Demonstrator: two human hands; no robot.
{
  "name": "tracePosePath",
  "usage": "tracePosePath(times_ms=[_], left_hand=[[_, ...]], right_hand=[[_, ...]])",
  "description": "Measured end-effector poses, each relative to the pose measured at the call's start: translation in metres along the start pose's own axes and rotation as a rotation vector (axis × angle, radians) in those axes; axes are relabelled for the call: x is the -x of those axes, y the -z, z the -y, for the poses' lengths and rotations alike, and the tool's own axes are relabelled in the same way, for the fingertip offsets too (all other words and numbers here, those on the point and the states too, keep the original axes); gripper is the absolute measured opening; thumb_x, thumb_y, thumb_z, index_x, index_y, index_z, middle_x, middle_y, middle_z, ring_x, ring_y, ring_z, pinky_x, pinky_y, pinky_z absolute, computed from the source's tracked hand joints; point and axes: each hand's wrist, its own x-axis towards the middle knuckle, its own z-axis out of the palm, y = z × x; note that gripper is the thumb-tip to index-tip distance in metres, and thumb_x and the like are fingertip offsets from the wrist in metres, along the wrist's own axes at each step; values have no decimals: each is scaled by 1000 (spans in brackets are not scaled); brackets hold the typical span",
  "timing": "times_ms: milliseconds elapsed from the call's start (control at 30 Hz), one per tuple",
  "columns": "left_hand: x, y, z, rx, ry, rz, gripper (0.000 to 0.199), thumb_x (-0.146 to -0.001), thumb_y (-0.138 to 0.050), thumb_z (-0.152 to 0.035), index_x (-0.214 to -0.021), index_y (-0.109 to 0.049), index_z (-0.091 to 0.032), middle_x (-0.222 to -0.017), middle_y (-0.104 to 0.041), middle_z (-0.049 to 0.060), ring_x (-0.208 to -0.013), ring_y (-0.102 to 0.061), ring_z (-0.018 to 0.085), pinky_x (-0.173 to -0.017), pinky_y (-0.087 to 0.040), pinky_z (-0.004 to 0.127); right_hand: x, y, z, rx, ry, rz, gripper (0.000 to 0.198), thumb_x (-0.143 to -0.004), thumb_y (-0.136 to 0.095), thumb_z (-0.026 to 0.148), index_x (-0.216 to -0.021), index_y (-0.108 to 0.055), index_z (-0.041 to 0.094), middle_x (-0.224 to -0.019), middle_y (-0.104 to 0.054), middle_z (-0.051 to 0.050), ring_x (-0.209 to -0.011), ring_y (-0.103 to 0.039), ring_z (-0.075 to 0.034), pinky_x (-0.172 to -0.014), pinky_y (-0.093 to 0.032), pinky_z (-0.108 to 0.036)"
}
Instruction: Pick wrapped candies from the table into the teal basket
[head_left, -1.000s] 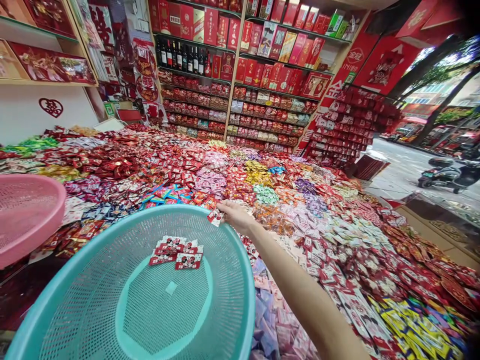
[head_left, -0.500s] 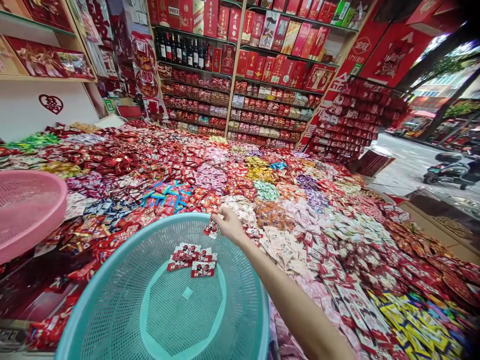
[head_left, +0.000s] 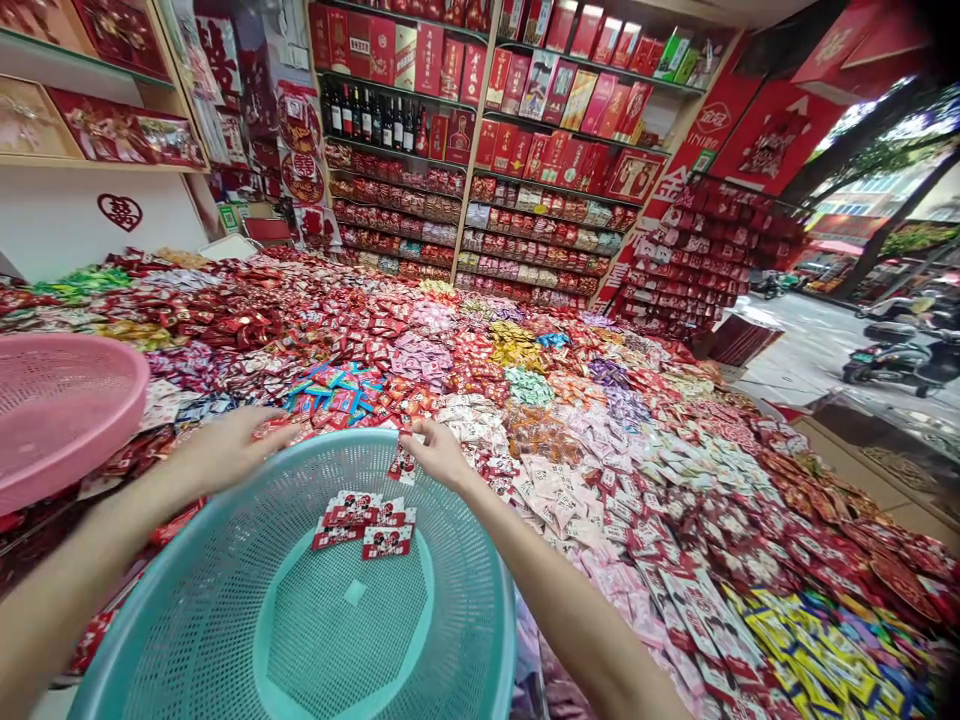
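Observation:
My right hand (head_left: 439,452) pinches a small red-and-white candy packet (head_left: 403,465) over the far rim of a teal plastic basket (head_left: 300,640). Inside that basket lie several similar red-and-white packets (head_left: 386,541), bunched toward its far side. At the basket's far left rim is my left hand (head_left: 236,445), its fingers stretched out toward the right and nothing seen in them. Whether it touches the rim I cannot tell. Just beyond the rim are blue-and-red wrapped candies (head_left: 337,390).
A pink basket (head_left: 67,420) stands at the left. Heaps of wrapped sweets (head_left: 555,490) spread over the wide display, with yellow packets (head_left: 817,650) at the lower right. Shelves with wine bottles (head_left: 371,118) and red boxes rise behind. Scooters (head_left: 892,360) stand outside.
My left hand has come into view from the left, reaching to the basket's rim. My right hand, still holding the packet, and the teal basket appear slightly farther left as the view shifts.

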Motion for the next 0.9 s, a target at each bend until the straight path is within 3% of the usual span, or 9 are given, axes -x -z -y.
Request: tracePosePath(times_ms=[67, 133, 267, 333, 467, 600, 667, 767, 900], left_hand=[[-20, -15, -19, 6, -122, 87, 59, -88, -30, -64, -104, -67, -21, -113, -70, 6, -101, -62, 21, -87, -44, 29], [-38, -35, -37, -36, -174, 136, 61, -84, -31, -70, -93, -68, -23, -96, -72, 7, -88, -65, 24, -78, -46, 31], [-51, -65, -52, -159, -188, 53, 66, -81, -27, -74, -94, -63, -20, -95, -70, 17, -89, -64, 35, -78, -44, 43], [-48, -72, -50, -190, -178, 22, 66, -82, -24, -72, -97, -62, -20, -96, -69, 19, -91, -64, 38, -79, -44, 45], [-42, -76, -41, -217, -149, 28, 66, -82, -28, -73, -103, -62, -21, -90, -70, 18, -88, -65, 37, -77, -45, 44], [-42, -75, -38, -235, -136, 30, 67, -81, -27, -73, -106, -61, -21, -91, -71, 17, -91, -65, 37, -77, -46, 43], [-41, -75, -38, -242, -131, 31, 68, -82, -23, -73, -103, -61, -21, -91, -71, 17, -91, -65, 36, -77, -46, 42], [-39, -74, -40, -246, -126, 35, 68, -82, -20, -73, -103, -60, -21, -92, -71, 17, -91, -66, 35, -76, -45, 41], [-38, -74, -42, -243, -129, 36, 69, -83, -17, -72, -103, -59, -20, -92, -71, 17, -91, -66, 35, -74, -45, 42]], right_hand=[[-2, -1, -1, -42, -13, 11, 20, -77, -60, 40, -75, -59, 20, -63, -54, 4, -58, -47, -12, -54, -36, -22], [-4, 0, -4, -113, -38, 20, 20, -77, -60, 40, -75, -57, 20, -61, -52, 5, -53, -45, -10, -51, -35, -21], [-1, 9, -11, -285, -111, 65, 21, -78, -58, 41, -78, -52, 21, -58, -47, 7, -45, -43, -9, -46, -35, -21], [1, 14, -10, -264, -70, 73, 19, -80, -58, 39, -78, -51, 21, -60, -49, 7, -48, -46, -9, -49, -37, -21], [4, 23, 3, 15, 154, 175, 15, -84, -59, 34, -79, -58, 20, -69, -58, 3, -64, -50, -12, -59, -38, -22], [0, 16, 6, 291, 194, 602, 5, -80, -61, 20, -75, -63, 21, -60, -58, 5, -58, -53, -12, -56, -38, -23], [-2, 5, 3, 458, 172, 727, 13, -72, -64, 9, -68, -64, 21, -51, -54, 6, -53, -54, -12, -54, -39, -23], [-6, -17, 1, 725, 172, 766, 23, -61, -65, -2, -62, -64, 21, -55, -61, 3, -59, -60, -15, -57, -46, -24], [-9, -46, 11, 861, 178, 800, 22, -66, -63, -2, -69, -69, 19, -74, -72, -5, -75, -68, -20, -70, -55, -31]])
